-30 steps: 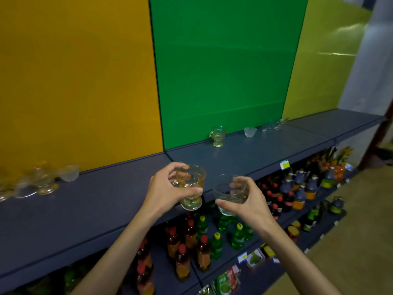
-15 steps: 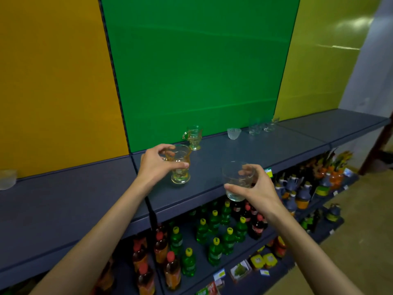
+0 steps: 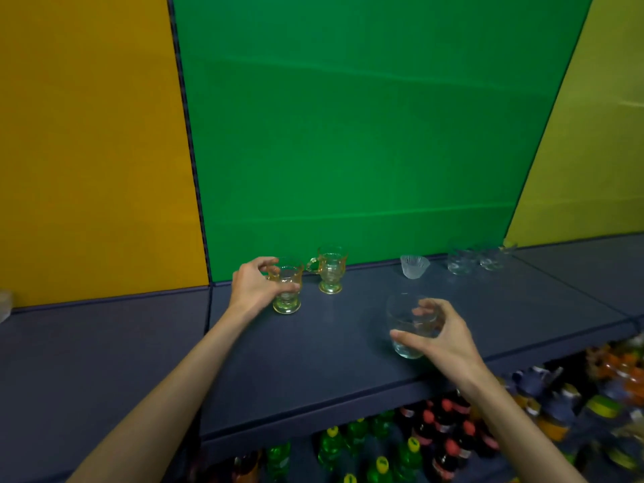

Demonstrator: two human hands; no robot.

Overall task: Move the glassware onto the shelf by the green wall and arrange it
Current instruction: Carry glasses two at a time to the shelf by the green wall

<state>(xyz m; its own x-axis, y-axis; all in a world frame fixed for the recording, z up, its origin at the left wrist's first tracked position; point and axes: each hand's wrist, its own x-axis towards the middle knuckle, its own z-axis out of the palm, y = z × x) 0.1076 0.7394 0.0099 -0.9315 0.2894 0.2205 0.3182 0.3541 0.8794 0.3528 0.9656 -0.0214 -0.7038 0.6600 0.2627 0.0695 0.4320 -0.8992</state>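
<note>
My left hand (image 3: pixel 254 287) grips a yellowish footed glass mug (image 3: pixel 288 294) whose foot stands on the dark blue shelf (image 3: pixel 331 343) below the green wall (image 3: pixel 366 134). A second footed mug (image 3: pixel 331 270) of the same kind stands just to its right, near the wall. My right hand (image 3: pixel 442 336) holds a clear round glass (image 3: pixel 406 325) above the front part of the shelf. Farther right by the wall stand a small frosted fluted cup (image 3: pixel 414 266) and a few clear glasses (image 3: pixel 474 261).
The shelf runs on left under the orange wall (image 3: pixel 94 151) and right under a yellow-green wall (image 3: pixel 592 169). A bit of glass (image 3: pixel 4 305) shows at the left edge. Below the shelf stand rows of green and red-capped bottles (image 3: pixel 400 444) and orange goods (image 3: pixel 613 364).
My view moved right along the shelf. My left hand carried the footed mug farther in and set it down beside the other mug; my right hand brought the clear glass over the shelf.
</note>
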